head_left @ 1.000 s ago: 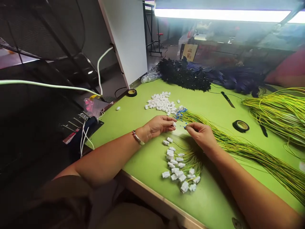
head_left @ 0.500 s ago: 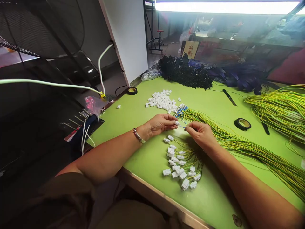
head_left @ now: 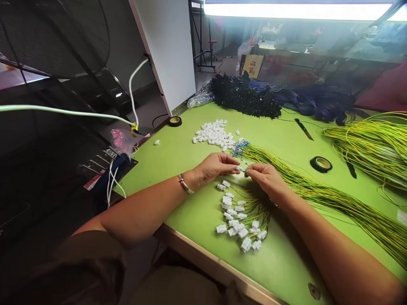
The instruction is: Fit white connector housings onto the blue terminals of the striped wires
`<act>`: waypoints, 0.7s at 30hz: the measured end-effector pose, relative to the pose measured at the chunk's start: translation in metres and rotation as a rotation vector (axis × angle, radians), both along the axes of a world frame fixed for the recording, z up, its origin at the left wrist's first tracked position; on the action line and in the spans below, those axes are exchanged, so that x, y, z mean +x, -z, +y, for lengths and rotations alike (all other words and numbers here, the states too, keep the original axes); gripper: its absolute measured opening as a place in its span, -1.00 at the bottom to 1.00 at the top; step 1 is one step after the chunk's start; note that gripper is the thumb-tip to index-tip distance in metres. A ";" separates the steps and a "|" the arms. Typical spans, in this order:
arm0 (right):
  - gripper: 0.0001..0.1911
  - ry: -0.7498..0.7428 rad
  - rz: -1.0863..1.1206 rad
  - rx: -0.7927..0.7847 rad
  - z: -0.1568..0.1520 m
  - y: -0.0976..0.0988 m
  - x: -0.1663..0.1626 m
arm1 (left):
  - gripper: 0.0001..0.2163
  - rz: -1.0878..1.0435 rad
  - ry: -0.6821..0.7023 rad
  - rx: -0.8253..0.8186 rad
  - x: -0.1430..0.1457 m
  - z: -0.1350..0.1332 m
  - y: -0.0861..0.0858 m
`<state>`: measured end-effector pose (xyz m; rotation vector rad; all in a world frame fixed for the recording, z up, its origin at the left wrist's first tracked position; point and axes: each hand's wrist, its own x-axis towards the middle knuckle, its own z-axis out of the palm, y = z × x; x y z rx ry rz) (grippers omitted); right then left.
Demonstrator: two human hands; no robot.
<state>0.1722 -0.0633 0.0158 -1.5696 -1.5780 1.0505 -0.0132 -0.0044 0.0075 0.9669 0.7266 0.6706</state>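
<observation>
Between the thumb and fingers of my left hand (head_left: 219, 168) is a small white plastic connector (head_left: 238, 168). My right hand (head_left: 264, 177) pinches a yellow-green wire with a blue terminal at its end, and that end meets the connector; how deep it sits I cannot tell. Just behind my hands lie the blue terminal ends (head_left: 241, 147) of a long bundle of yellow-green wires (head_left: 318, 188). Below my hands, several wires fitted with white connectors (head_left: 233, 222) are spread near the table's front edge. A pile of loose white connectors (head_left: 214, 133) lies beyond my left hand.
On the green table (head_left: 190, 203) are a black tape roll (head_left: 321, 164), another tape roll (head_left: 174, 121), a dark blade-like tool (head_left: 304, 129) and a coil of yellow-green wire (head_left: 375, 148). Dark bundled cables (head_left: 248, 95) lie at the back. A white cord (head_left: 70, 112) hangs at left.
The connector in my left hand and the wire end in my right hand have come together; a gap with the bare terminal showed before. The whole view has shifted slightly.
</observation>
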 end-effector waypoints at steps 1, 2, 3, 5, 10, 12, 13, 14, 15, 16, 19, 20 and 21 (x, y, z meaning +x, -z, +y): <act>-0.69 -0.001 0.007 0.001 0.000 0.000 0.000 | -0.83 -0.007 -0.003 -0.011 0.000 -0.001 0.000; -0.68 -0.001 0.015 0.004 0.000 0.001 0.000 | -0.83 -0.015 -0.001 -0.026 0.000 -0.001 0.000; -0.67 0.000 0.025 0.007 0.000 0.001 0.000 | -0.82 -0.023 0.010 -0.042 0.000 -0.001 -0.001; -0.65 -0.004 0.046 0.009 0.000 0.003 0.001 | -0.81 -0.035 0.051 -0.072 -0.001 0.000 -0.001; -0.62 0.010 0.108 0.001 0.001 0.008 0.002 | -0.84 -0.027 0.059 -0.159 -0.001 0.004 -0.002; -0.62 0.040 0.144 -0.006 0.001 0.008 0.003 | -0.84 -0.027 0.047 -0.170 -0.001 0.005 -0.002; -0.63 0.055 0.159 -0.014 0.001 0.008 0.002 | -0.84 -0.032 0.044 -0.166 -0.001 0.004 -0.002; -0.63 0.067 0.171 -0.023 0.001 0.008 0.002 | -0.84 -0.040 0.041 -0.158 -0.001 0.004 -0.002; -0.63 0.077 0.177 -0.031 0.001 0.007 0.002 | -0.83 -0.049 0.042 -0.149 -0.001 0.004 -0.002; -0.63 0.085 0.179 -0.036 0.001 0.007 0.001 | -0.83 -0.056 0.043 -0.138 0.000 0.003 -0.001; -0.63 0.083 0.149 -0.031 0.001 0.005 -0.001 | -0.82 -0.054 0.039 -0.108 0.001 0.001 0.002; -0.63 0.075 0.133 -0.020 0.000 0.005 -0.001 | -0.81 -0.043 0.032 -0.100 0.002 0.001 0.003; -0.63 0.065 0.119 -0.003 0.000 0.006 -0.001 | -0.81 -0.032 0.022 -0.091 0.002 0.000 0.005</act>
